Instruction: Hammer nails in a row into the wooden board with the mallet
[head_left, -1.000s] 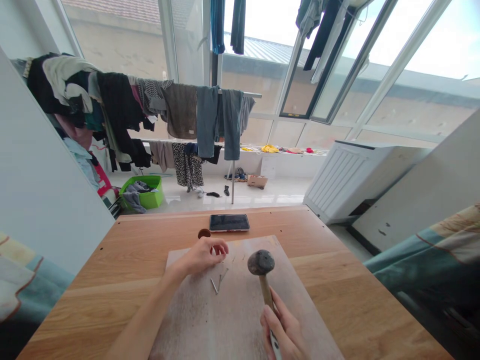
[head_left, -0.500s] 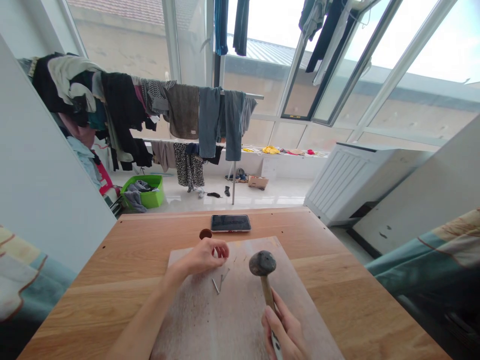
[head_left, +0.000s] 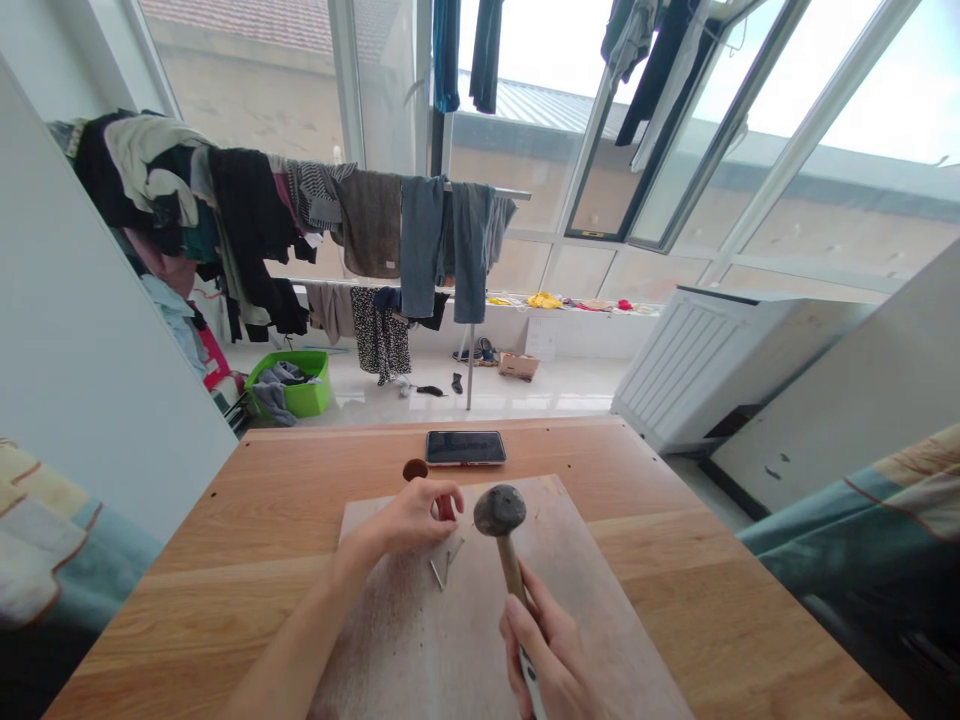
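My right hand [head_left: 544,635] grips the wooden handle of a hammer [head_left: 500,511]. Its dark, rounded head is raised over a pale board [head_left: 480,650]. Left of the hammer head, my left hand [head_left: 420,513] hovers low at the board's far part, thumb and forefinger curled close together. Whatever may be between those fingertips is too small to make out. A couple of loose nails [head_left: 438,575] lie on the board just below my left hand. Small thin nail-like marks show near the hammer head, partly hidden.
The board lies on a wooden table [head_left: 187,570]. A phone [head_left: 466,448] rests beyond it, beside a round brown hole [head_left: 415,470]. Behind the table stand a clothes rack with laundry [head_left: 371,225], a green basin [head_left: 309,398] and a white cabinet-like unit [head_left: 682,360].
The hammer and my right hand have shifted left, bringing the head closer to my left hand. My left hand's thumb and forefinger have drawn nearer each other.
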